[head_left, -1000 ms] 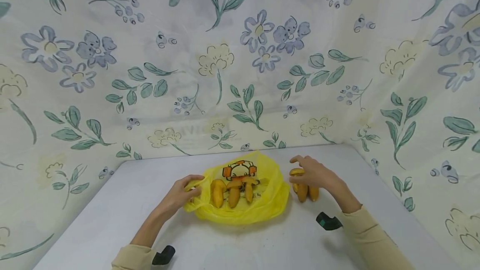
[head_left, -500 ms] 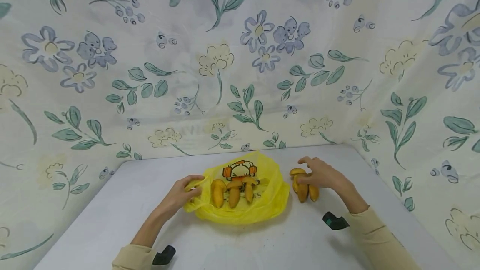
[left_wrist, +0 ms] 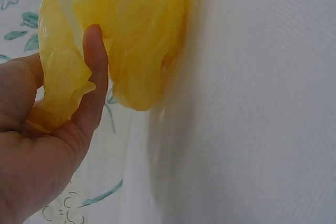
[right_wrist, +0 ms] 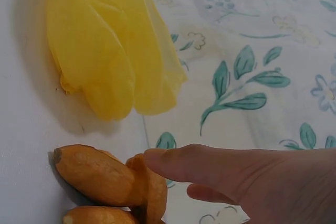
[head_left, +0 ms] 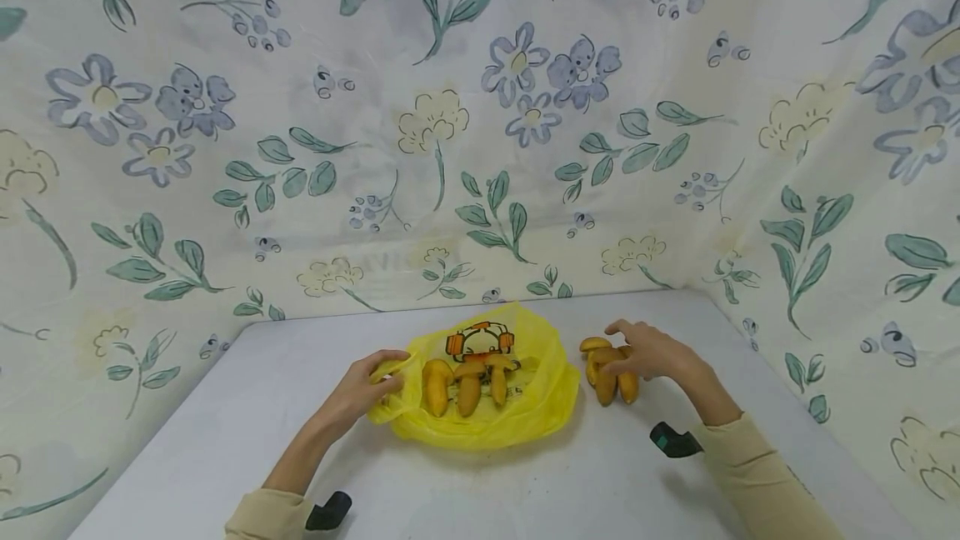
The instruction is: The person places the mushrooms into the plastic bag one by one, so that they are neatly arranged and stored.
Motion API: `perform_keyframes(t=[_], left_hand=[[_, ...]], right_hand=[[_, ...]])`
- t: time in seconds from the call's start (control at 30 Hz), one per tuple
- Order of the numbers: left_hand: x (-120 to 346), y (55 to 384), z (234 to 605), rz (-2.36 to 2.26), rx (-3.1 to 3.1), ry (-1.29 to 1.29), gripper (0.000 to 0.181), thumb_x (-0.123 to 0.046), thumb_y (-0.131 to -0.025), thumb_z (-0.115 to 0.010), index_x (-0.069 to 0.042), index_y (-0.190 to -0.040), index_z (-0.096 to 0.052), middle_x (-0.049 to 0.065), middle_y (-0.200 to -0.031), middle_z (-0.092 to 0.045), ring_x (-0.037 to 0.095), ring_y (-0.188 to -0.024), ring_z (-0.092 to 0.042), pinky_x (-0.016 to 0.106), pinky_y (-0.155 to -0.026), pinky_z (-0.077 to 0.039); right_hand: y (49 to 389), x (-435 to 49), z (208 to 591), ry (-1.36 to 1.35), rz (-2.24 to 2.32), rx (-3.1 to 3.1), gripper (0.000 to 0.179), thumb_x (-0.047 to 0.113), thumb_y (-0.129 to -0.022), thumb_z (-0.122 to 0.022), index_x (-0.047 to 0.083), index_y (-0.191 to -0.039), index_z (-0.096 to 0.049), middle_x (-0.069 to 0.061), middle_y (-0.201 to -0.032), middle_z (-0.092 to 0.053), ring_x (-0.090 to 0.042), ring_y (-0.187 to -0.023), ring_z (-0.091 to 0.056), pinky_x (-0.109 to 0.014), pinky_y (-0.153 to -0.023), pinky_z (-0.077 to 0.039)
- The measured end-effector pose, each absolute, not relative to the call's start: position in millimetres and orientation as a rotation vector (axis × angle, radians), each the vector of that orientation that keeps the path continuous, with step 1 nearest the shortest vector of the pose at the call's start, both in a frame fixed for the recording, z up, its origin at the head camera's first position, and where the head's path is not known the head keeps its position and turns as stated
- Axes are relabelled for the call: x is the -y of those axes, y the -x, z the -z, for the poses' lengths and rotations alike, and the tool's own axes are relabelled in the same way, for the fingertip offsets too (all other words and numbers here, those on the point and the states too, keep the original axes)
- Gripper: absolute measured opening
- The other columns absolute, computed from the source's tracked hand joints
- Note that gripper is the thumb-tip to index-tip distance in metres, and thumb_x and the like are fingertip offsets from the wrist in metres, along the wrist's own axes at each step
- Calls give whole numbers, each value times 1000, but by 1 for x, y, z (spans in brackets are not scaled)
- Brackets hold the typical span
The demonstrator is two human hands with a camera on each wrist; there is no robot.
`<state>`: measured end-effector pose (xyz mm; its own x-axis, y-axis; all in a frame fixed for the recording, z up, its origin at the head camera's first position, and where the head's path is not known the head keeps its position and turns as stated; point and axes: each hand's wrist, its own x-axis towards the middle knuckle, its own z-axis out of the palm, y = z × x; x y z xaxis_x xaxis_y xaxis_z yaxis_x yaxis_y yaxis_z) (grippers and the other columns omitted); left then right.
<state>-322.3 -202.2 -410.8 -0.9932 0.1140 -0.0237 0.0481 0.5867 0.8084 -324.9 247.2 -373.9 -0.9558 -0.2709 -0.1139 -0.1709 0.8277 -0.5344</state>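
A yellow plastic bag [head_left: 551, 377] lies spread on the white table, printed with a cartoon figure in headphones. On it three brown-yellow mushrooms [head_left: 469, 394] rest side by side, caps toward the back. My left hand [head_left: 356, 390] grips the bag's left edge; in the left wrist view, a fold of the bag [left_wrist: 65, 77] sits between thumb and fingers. Right of the bag, several more mushrooms [head_left: 606, 390] lie in a cluster. My right hand [head_left: 658, 357] is at them, thumb tip at one mushroom's cap [right_wrist: 155, 192] and index finger stretched above. Its other fingers are mostly hidden.
The white table [head_left: 480, 498] extends in front of the bag and to both sides. A floral cloth [head_left: 480, 123] hangs behind the table and along its sides. Dark wrist-worn devices [head_left: 673, 440] stick out beside both forearms.
My right hand has shifted right, back from the bag, uncovering more of the mushroom cluster. The left hand, the bag and the mushrooms on it stay in place.
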Motion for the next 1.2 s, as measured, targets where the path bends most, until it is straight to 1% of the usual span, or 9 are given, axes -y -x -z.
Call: perform_keyframes(t=[0.2,0.43,0.57,0.8,0.97,1.2], left_hand=[[202,322,411,-1390,-2734,-143,44,-14,-94,-61,-9,-137,-53,18,-143,-48,25,-108,-51,28,-83,-50],[203,323,411,-1418,-2715,-153,44,-14,-94,-61,-8,-137,-53,18,-142,-49,24,-105,-52,28,-81,-49],[203,323,411,-1427,-2708,-160,44,-14,-94,-61,-8,-137,-53,18,-142,-48,24,-104,-52,28,-80,-49],[204,324,411,-1421,-2714,-164,44,-14,-94,-61,-9,-137,-53,18,-141,-49,24,-104,-52,27,-81,-50],[203,324,410,-1411,-2720,-157,43,-14,-94,-61,-9,-136,-53,18,-141,-49,24,-105,-52,27,-82,-50],[203,324,411,-1412,-2711,-154,44,-14,-94,-61,-9,-137,-53,19,-143,-48,24,-105,-52,27,-81,-51]], right_hand=[[328,-250,377,308,782,-2804,71,28,-85,-76,2,-142,-43,-27,-124,-53,-22,-76,-57,-33,-65,-55],[331,-254,381,320,788,-2787,71,27,-84,-77,0,-141,-43,-30,-129,-50,-22,-80,-59,-33,-65,-57],[332,-256,383,323,753,-2805,72,28,-83,-78,0,-140,-44,-29,-128,-51,-22,-80,-59,-33,-65,-57],[332,-257,384,279,720,-2796,73,22,-81,-79,1,-140,-43,-31,-129,-49,-23,-82,-59,-34,-65,-57],[333,-258,386,265,717,-2785,72,20,-80,-80,2,-139,-44,-29,-129,-50,-23,-83,-59,-34,-65,-57],[335,-257,390,216,713,-2752,73,18,-78,-81,2,-139,-44,-24,-124,-54,-22,-83,-58,-34,-67,-57]])
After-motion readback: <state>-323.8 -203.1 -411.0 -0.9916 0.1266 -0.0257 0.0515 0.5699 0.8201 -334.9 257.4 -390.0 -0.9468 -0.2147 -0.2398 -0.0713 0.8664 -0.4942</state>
